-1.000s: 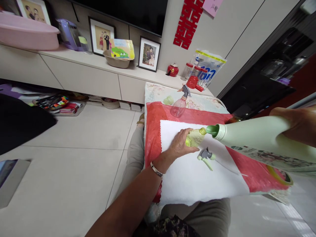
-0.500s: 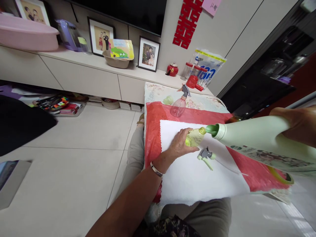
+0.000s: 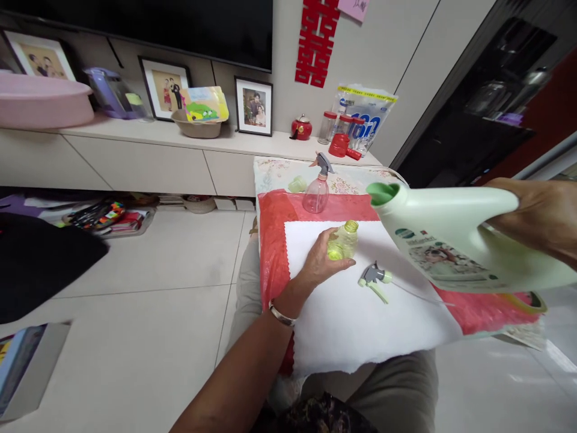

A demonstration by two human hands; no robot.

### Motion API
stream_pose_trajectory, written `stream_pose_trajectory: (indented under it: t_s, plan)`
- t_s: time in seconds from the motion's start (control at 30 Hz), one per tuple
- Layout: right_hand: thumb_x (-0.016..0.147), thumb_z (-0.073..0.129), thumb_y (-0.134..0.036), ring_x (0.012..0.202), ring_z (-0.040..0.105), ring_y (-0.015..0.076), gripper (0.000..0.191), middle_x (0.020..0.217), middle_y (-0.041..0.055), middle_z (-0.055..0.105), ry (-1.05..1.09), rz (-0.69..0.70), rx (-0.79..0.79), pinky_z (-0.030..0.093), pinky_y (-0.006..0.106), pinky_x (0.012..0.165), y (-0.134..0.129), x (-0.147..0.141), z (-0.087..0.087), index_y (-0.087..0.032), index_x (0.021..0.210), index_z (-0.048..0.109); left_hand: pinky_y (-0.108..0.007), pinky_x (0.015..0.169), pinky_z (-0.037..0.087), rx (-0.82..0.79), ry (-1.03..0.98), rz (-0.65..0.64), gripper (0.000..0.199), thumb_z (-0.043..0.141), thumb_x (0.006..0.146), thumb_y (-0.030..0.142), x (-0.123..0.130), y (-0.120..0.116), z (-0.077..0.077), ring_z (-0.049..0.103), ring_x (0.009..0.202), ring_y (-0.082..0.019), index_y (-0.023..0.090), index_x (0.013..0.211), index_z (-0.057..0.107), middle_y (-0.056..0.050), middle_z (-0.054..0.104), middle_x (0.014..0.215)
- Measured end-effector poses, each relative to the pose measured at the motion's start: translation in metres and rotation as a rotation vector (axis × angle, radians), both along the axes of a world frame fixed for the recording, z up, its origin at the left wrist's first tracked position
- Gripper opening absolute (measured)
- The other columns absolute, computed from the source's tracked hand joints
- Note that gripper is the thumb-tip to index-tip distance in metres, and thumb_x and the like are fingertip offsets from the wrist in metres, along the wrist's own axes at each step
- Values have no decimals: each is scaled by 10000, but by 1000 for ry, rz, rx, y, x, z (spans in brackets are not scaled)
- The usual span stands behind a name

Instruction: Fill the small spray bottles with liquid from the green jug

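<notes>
My left hand (image 3: 322,258) is wrapped round a small see-through yellow-green spray bottle (image 3: 346,240), tilted a little, its neck uncapped and some liquid low inside. By its handle, my right hand (image 3: 536,219) grips a large pale green detergent jug (image 3: 451,240). The jug is tipped to the left, its open green spout (image 3: 383,193) up and to the right of the small bottle, apart from it. A grey and green spray trigger head (image 3: 375,276) with a thin tube lies on the white cloth (image 3: 360,331). Behind stands a pink spray bottle (image 3: 317,195) with its trigger on.
A pale green cap (image 3: 297,184) lies beside the pink bottle. Red plastic (image 3: 273,240) covers the table under the cloth. A roll of tape (image 3: 536,302) is at the right edge. On the cabinet stand a red pot (image 3: 301,127), jars (image 3: 327,127) and picture frames (image 3: 253,107).
The jug's spout has lifted away from the small bottle's neck and the jug has tipped back. The small bottle is more upright. The view has shifted slightly.
</notes>
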State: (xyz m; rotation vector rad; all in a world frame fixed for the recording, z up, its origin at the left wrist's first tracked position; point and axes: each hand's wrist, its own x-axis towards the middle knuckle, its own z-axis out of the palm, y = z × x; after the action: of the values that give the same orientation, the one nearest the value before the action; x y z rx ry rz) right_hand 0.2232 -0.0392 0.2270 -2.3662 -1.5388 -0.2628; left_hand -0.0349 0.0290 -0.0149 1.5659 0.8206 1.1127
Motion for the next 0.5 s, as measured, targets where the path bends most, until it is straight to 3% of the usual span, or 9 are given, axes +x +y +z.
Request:
stream_pose_trajectory:
  t_s: [0.1, 0.23, 0.37, 0.5]
  plan:
    - [629, 625, -92, 629, 490, 64, 315, 693, -27, 587, 43, -50, 97, 334, 234, 633, 2, -2, -8, -195, 913, 714, -470, 1097, 428, -2, 34, 27, 853, 881, 623, 270, 0, -1, 3, 553, 1265, -300, 242, 1354, 442, -101, 566, 1342]
    - [655, 603, -197, 631, 424, 72, 207, 658, -9, 535, 169, -26, 303, 288, 237, 593, 11, 7, -29, -137, 837, 679, -466, 1085, 436, -26, 54, 43, 863, 849, 630, 220, 1, -1, 2, 558, 1254, -286, 241, 1373, 411, -104, 564, 1337]
    - [646, 619, -257, 626, 388, 69, 182, 640, -8, 495, 354, -4, 510, 276, 227, 573, 30, 20, -64, -113, 757, 628, -478, 1074, 442, -73, 61, 58, 856, 851, 641, 253, 1, 1, -2, 579, 1220, -278, 249, 1369, 401, -98, 584, 1306]
    - [702, 618, -242, 666, 432, 71, 170, 721, -6, 540, 468, 11, 576, 321, 199, 581, 50, 31, -108, -115, 814, 630, -462, 1050, 462, -83, 43, 32, 799, 851, 646, 281, 1, 2, -4, 599, 1179, -267, 239, 1328, 438, -84, 606, 1263]
